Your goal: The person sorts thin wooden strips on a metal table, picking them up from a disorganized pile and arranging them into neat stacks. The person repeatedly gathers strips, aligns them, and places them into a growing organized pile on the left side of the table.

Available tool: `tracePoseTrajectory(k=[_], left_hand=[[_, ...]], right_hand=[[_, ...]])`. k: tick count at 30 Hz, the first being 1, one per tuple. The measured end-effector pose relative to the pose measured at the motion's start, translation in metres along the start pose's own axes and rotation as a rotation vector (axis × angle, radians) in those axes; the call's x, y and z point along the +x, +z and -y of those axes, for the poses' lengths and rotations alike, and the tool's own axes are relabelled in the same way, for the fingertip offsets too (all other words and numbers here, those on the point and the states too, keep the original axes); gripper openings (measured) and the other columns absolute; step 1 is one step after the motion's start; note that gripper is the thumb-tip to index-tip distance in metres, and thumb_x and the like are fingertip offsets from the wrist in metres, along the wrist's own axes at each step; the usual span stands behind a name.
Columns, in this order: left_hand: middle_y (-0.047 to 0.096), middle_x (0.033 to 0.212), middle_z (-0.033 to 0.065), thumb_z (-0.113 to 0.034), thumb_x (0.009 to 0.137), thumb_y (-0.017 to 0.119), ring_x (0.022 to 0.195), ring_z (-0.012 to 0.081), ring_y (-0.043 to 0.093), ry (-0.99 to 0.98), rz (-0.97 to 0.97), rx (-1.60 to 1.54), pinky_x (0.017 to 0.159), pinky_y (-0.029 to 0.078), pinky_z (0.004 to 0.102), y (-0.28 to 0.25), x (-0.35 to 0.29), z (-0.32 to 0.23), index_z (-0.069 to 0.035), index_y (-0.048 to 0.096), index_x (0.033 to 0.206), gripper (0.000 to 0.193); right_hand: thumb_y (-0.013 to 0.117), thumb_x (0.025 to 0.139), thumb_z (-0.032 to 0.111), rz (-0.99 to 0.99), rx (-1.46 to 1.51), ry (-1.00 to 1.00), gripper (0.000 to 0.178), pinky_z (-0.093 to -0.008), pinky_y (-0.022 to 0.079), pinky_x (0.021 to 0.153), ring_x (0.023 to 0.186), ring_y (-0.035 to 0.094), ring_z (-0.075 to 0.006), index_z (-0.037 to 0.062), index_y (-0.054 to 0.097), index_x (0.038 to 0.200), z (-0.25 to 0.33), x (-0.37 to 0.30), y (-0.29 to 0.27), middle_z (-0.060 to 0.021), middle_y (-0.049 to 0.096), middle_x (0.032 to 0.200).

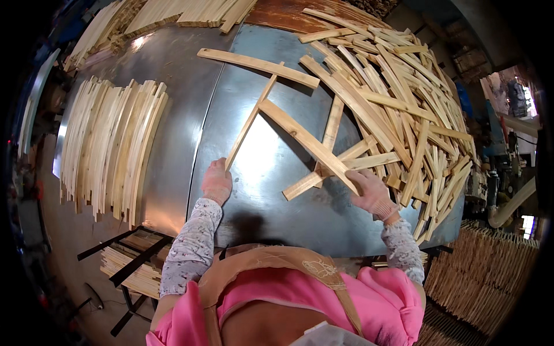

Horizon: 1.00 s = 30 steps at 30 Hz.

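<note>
My left hand (pixel 217 180), in a pale pinkish glove, is closed on the near end of a thin wooden strip (pixel 251 122). That strip slants away to the right, its far end meeting another strip (pixel 257 62) that lies crosswise. On the right, my gloved right hand (pixel 371 193) grips the near end of a wider wooden strip (pixel 306 142), which reaches up and left across the metal tabletop (pixel 254 202). Beneath and beside it, a few loose strips (pixel 304 183) cross each other at the edge of a large jumbled pile of wooden strips (pixel 404 109).
To the left, a row of wooden strips (pixel 109 144) lies side by side on the table. More strips (pixel 167 14) are stacked along the far edge. A black metal frame (pixel 141 259) stands at the lower left. Tall stacks of wood (pixel 479 277) stand at the lower right.
</note>
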State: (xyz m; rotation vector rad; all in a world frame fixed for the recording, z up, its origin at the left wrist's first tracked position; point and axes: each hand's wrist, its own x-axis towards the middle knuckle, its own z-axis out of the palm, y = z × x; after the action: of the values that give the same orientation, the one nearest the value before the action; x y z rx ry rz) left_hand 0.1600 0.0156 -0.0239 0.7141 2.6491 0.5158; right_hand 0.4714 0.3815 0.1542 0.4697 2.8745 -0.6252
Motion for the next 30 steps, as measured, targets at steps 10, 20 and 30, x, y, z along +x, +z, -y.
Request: tracePoseTrajectory(k=[10,20,30], left_hand=[[0.068,0.123,0.0197,-0.021,0.098,0.065,0.115,0.0428,0.066,0.016,0.056,-0.083,0.097,0.056,0.0522,0.006,-0.091,0.014,-0.010,0.055,0.146,0.050],[0.068,0.125,0.0242,-0.026,0.102,0.068,0.118,0.0431,0.066,-0.274,-0.158,-0.773,0.101,0.054,0.0526,0.030,-0.157,0.102,-0.005,0.056,0.146,0.050],[0.071,0.128,0.0182,-0.037,0.098,0.068,0.119,0.0380,0.066,-0.198,-0.130,0.173,0.101,0.054,0.0495,-0.160,-0.140,0.209,-0.010,0.068,0.135,0.045]], right_hand=[[0.073,0.089,0.028,-0.234,-0.284,-0.150,0.074,-0.0494,0.056,0.099,0.123,0.064,-0.0391,0.0135,0.046,0.156,0.048,0.314,0.022,-0.0170,0.068,0.129],[0.073,0.096,0.014,0.187,1.160,0.379,0.049,-0.0328,0.063,0.074,0.085,0.077,-0.0225,-0.0056,0.059,0.139,0.136,0.299,0.084,-0.0192,0.073,0.099],[0.059,0.102,0.045,0.425,-0.019,-0.385,0.029,-0.0501,0.059,0.074,0.091,0.074,-0.0380,0.0349,0.073,0.125,0.408,0.191,0.260,-0.0176,0.071,0.096]])
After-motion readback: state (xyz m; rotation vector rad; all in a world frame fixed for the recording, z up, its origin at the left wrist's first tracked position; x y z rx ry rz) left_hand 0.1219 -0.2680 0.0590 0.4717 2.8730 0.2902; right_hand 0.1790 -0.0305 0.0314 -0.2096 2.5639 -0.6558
